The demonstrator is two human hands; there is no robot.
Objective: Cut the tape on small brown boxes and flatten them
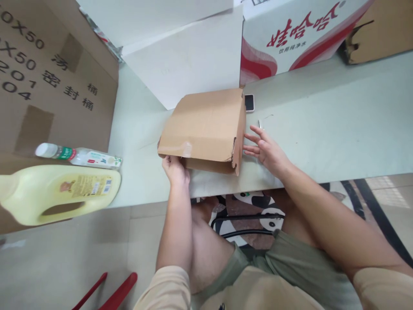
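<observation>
A brown cardboard box (203,125) stands on the pale table, its lid slightly raised along the front edge, where a strip of clear tape shows. My left hand (176,170) is closed at the front left of the box, gripping under the lid's edge; its fingertips are hidden. Beside the right wall of the box is my right hand (266,150), fingers spread and holding nothing. The fingertips come close to the cardboard; whether they touch it I cannot tell. A small metallic item (260,124) lies just behind that hand, too small to name.
A phone (249,103) lies behind the box. White cartons (193,56) and a red-and-white water carton (290,43) line the back. Leftward are a large printed carton (58,86), a clear bottle (80,156) and a yellow jug (93,185). The table's front edge (145,203) runs before my lap.
</observation>
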